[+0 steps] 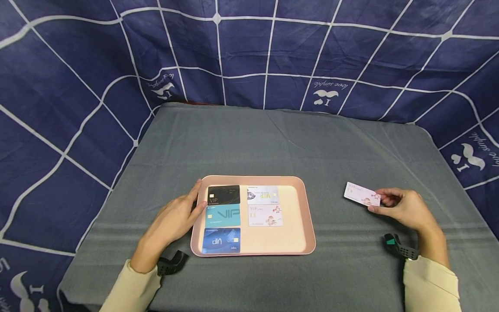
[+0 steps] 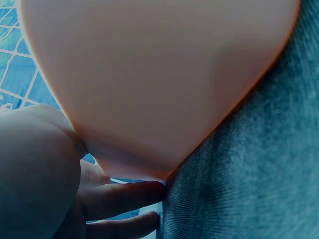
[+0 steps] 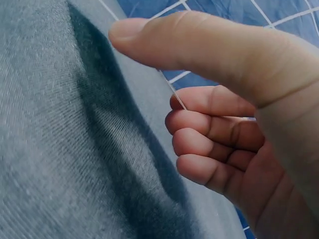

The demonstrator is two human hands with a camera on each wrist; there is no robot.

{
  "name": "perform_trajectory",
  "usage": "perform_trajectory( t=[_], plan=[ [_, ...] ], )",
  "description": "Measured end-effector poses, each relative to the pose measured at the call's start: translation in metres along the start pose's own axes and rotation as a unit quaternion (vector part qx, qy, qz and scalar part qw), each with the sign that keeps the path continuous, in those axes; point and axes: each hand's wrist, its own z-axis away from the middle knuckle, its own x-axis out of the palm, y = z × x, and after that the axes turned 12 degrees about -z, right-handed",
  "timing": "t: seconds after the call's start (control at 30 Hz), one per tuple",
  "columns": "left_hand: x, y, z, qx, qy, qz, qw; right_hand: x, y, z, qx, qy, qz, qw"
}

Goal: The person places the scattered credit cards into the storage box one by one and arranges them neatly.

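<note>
A pink VIP card (image 1: pixel 360 194) with a floral print is pinched at its right end between the thumb and fingers of my right hand (image 1: pixel 405 209). In the right wrist view only the card's thin edge (image 3: pixel 173 90) shows, between thumb and curled fingers (image 3: pixel 199 122). My left hand (image 1: pixel 171 221) holds the left side of a pink tray (image 1: pixel 294 251), its thumb over the rim and other fingers along the outside wall. In the tray lie a black card (image 1: pixel 224 195), a teal card (image 1: pixel 223 215), a blue card (image 1: pixel 221 240), a silver-white card (image 1: pixel 263 195) and a matching pink card (image 1: pixel 265 216).
Grey cloth (image 1: pixel 249 147) covers the table under the tray and both hands. Dark blue fabric with white grid lines (image 1: pixel 249 47) hangs behind and at the sides. Black bands (image 1: pixel 171 263) are around both wrists.
</note>
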Motion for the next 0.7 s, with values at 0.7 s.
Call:
perform_trajectory(
  t=[0.7],
  plan=[
    [0.000,0.001,0.000,-0.006,-0.009,0.000,0.9999,0.013,-0.018,-0.003,-0.027,0.008,0.005,1.000]
  ],
)
